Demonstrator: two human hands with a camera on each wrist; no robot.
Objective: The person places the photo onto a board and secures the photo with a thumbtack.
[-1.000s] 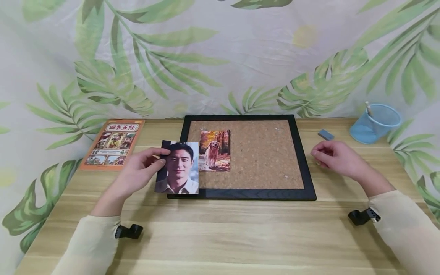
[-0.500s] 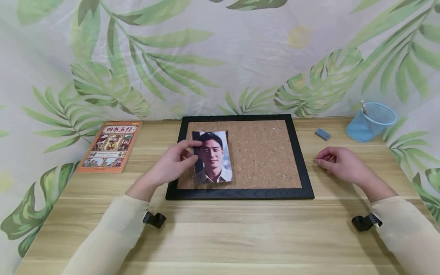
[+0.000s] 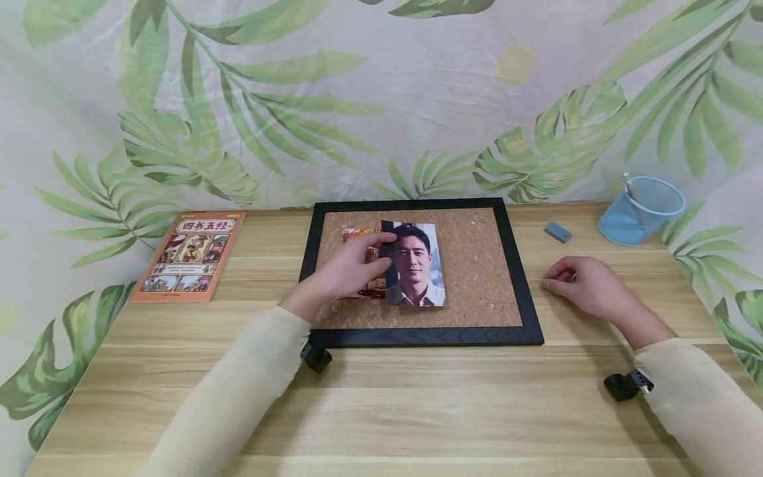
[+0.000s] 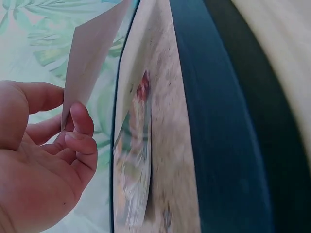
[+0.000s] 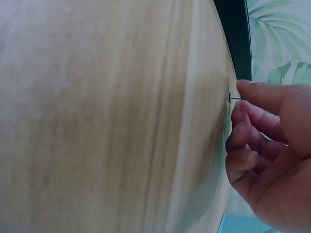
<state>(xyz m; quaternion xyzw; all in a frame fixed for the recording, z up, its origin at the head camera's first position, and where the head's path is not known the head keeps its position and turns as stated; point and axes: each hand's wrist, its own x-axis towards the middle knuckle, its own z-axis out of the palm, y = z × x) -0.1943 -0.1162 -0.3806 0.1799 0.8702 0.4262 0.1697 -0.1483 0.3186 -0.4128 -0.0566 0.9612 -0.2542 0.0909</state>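
Your left hand point(image 3: 348, 268) pinches the rectangular blue-grey portrait photo point(image 3: 417, 262) by its 9 o'clock edge, thumb vs. fingers. Photo's approx. over ctr of the brown cork board w/ black frame point(image 3: 479, 265); left wrist view shows a gap btwn it & the cork. In the head view its 9 o'clock side overlaps the orange-brown glossy print point(image 3: 374, 289) on the cork, so I'd shift it a bit toward 3 o'clock to clear that. Lower it flat, bottom edge parallel w/ the board's 6 o'clock side, & pinch lightly: thin stock prob. bends or smudges easily. Your right hand point(image 3: 584, 285), off the board at 3 o'clock, pinches a tiny thin dark pin-like piece point(image 5: 234, 98) btwn thumb & finger; too small to ID for sure. If it's sharp, hold the point away from skin, & get the photo's pos. right before pressing anything nr. its 12 o'clock edge.
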